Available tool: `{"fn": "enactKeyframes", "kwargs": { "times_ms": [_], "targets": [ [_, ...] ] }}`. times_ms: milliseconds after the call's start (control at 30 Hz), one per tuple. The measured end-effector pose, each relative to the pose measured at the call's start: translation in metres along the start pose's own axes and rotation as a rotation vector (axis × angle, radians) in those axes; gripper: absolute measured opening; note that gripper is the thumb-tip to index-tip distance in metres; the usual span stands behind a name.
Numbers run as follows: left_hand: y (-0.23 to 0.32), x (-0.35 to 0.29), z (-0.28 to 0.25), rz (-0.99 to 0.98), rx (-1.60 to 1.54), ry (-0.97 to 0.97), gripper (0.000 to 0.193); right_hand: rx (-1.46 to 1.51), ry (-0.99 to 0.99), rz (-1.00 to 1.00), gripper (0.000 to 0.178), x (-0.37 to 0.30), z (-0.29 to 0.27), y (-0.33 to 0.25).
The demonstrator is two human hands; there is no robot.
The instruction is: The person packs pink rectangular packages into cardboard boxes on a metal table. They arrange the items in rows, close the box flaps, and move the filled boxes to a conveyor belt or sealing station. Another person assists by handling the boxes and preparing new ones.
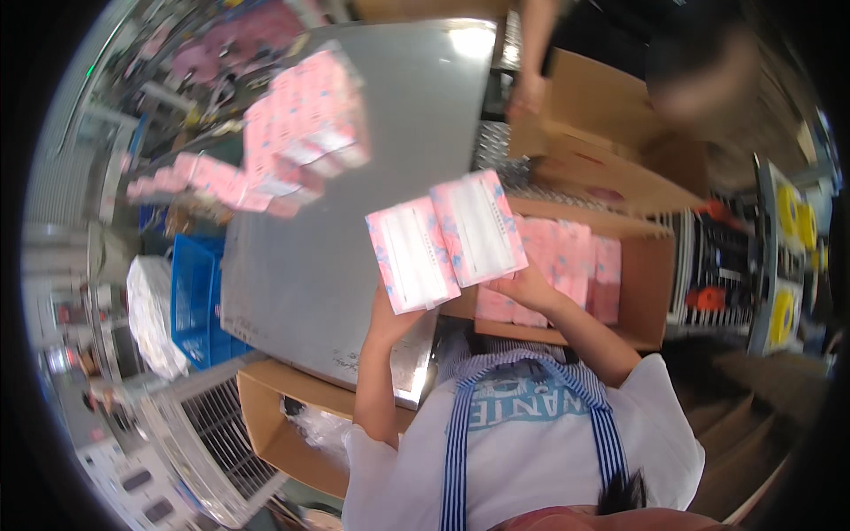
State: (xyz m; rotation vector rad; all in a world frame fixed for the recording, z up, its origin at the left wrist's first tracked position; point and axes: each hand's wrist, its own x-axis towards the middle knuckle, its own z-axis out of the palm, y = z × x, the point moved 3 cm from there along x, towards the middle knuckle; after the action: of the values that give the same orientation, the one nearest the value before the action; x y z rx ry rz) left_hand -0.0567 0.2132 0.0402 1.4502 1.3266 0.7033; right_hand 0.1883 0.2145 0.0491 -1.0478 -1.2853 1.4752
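Two pink-and-white packs, which look like tissue packs, are held side by side above the near right edge of the metal table. My left hand [390,320] grips the left pack [413,257] from its near left side, with most of the fingers hidden behind it. My right hand [529,290] is closed on the lower right end of the right pack [479,228]. Just right of my hands, an open cardboard carton [639,296] holds rows of similar pink packs [553,257]. On the far left of the table stands a stack of the same packs [305,115].
The metal table [328,265] lies ahead and left. Beyond its left edge sits a blue crate [197,301]. Another open carton [266,403] with clear plastic is at my left. At the far right, a person's hand [529,93] is beside a second carton [611,97].
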Motion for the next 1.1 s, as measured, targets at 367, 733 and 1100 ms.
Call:
{"fn": "enactKeyframes", "kwargs": {
  "times_ms": [367,733,1100],
  "targets": [
    [0.034,0.016,0.324,-0.588,-0.556,-0.94,0.063,-0.402,1.111,0.106,0.055,-0.249,-0.198,0.003],
    [0.023,-0.014,0.437,0.817,0.929,-0.768,0.078,-1.285,0.86,0.189,0.044,-0.273,-0.219,-0.001],
    [-0.016,0.04,0.411,0.512,0.697,-0.793,0.049,-0.99,0.59,0.543,0.024,-0.28,-0.316,0.044]
  ]
}}
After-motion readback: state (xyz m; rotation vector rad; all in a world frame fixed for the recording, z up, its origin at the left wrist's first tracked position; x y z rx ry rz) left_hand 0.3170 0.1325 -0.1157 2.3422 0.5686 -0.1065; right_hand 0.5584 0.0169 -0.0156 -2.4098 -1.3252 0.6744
